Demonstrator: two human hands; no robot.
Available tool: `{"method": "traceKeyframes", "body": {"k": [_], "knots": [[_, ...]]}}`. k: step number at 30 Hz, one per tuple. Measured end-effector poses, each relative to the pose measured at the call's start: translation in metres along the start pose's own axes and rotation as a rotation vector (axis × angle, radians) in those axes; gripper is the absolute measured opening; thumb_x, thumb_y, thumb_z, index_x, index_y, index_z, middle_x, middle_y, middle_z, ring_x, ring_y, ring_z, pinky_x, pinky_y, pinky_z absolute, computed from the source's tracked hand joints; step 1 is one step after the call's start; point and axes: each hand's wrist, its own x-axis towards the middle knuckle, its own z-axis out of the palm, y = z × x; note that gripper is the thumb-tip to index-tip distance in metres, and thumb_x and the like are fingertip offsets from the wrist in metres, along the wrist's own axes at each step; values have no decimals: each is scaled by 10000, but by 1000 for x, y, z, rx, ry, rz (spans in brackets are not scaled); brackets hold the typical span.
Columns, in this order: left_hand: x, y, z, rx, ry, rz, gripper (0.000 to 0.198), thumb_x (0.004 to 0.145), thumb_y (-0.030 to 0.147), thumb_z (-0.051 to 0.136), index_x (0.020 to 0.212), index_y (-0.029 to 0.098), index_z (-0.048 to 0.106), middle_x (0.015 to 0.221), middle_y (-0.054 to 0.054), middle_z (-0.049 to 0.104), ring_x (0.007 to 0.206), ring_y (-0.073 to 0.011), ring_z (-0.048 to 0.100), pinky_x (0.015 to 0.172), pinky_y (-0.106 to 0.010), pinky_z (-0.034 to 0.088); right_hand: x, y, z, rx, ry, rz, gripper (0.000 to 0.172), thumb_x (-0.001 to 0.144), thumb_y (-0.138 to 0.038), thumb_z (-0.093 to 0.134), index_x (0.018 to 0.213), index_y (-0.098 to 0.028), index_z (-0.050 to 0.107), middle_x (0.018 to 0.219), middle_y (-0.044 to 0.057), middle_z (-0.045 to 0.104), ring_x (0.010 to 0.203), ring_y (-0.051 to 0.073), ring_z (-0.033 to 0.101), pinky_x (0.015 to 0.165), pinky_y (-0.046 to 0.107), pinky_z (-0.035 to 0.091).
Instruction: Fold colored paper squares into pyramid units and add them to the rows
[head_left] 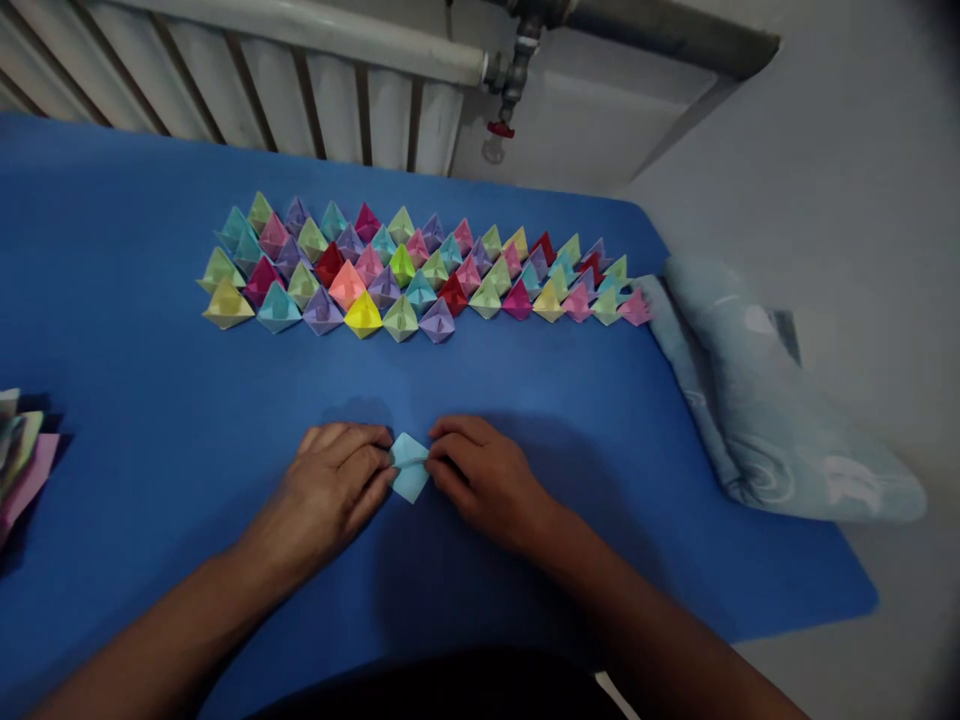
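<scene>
Between my hands, on the blue surface, is a small light-blue folded paper [410,482], opened into a diamond shape with a crease across its middle. My left hand [330,480] pinches its left corner with the fingers closed. On the opposite corner, the fingertips of my right hand [487,480] are pressed together on the paper. Beyond my hands stand several rows of small folded paper boats [364,315] in yellow, green, blue, purple, pink and red, set close together.
A stack of coloured paper sheets [30,465] lies at the left edge. To the right, a folded grey-blue blanket [750,390] rests over the edge of the blue surface [225,420]. Behind are a white radiator [337,100] and a pipe with a red valve handle [501,130].
</scene>
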Motion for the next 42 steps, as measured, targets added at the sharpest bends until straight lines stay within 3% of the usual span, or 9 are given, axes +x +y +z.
{"method": "traceKeyframes", "body": {"k": [15,28,35,39,42], "knots": [[2,-3,6,53,11,-116,259,956,350,501,791,191,619,1019,-78,673,938,-255,589,801,-434,446,8,-11,1,-11,-21,181,115,909,-191,555,801,-188,594,1035,80,653,1021,193,601,913,355,465],[5,1,6,109,-10,-140,227,943,335,510,771,204,580,975,-80,665,865,-262,577,732,-447,435,18,-19,1,-142,-86,285,149,895,-205,533,747,-188,530,859,36,587,795,158,516,697,298,369],[4,-3,6,134,1,-136,217,928,362,551,784,203,584,909,-63,658,826,-241,557,716,-410,418,19,-17,-3,-61,-79,309,116,846,-179,602,753,-190,534,829,-2,541,740,130,480,645,277,336],[4,-7,7,155,17,-52,144,936,323,552,961,234,663,995,-60,662,879,-234,562,735,-385,414,19,-11,-5,39,-50,297,121,817,-133,614,738,-187,541,828,-22,517,706,101,465,661,251,347],[2,-7,7,180,31,106,245,948,189,497,1077,268,689,1044,-74,676,950,-250,570,765,-393,411,19,-6,-4,79,-26,275,157,794,-88,599,697,-183,521,793,-33,490,683,90,444,655,236,341]]}}
